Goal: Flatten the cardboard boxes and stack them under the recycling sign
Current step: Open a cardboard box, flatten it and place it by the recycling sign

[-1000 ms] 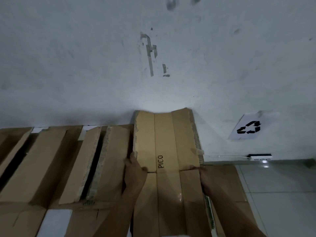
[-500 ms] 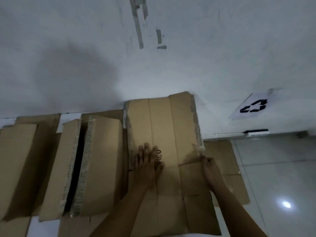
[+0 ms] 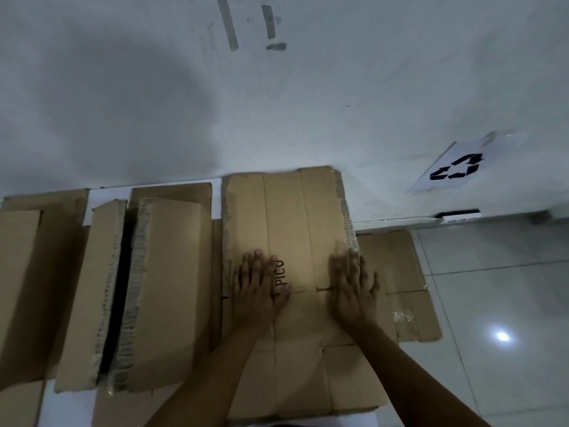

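Pressing down with flat palms, both hands lie on the flattened cardboard box (image 3: 295,272) at the centre of the frame. The left hand (image 3: 257,291) rests on the left panel with its fingers straight and close together, the thumb touching the printed word "PICO" (image 3: 281,272). The right hand (image 3: 352,286) lies on the right panel beside the box's torn right edge, fingers straight and slightly spread, holding nothing. The two hands are apart, with the middle panel of the box bare between them, and both straddle the crease that runs across the sheet.

The box lies on the floor with its far edge against the wall (image 3: 277,103), reaching from the upper centre of the frame down to the lower centre between the forearms. Under its right side another flattened cardboard sheet (image 3: 400,282) sticks out toward the right on the tiled floor (image 3: 492,288). The recycling sign (image 3: 458,169) is fixed to the wall at the upper right, above and to the right of the box, well apart from the hands. A white power strip (image 3: 458,215) sits at the foot of the wall beneath the sign.

To the left of the box, more cardboard pieces (image 3: 160,288) fill the left half of the frame, some folded with rough corrugated edges showing and a dark gap between two of them.
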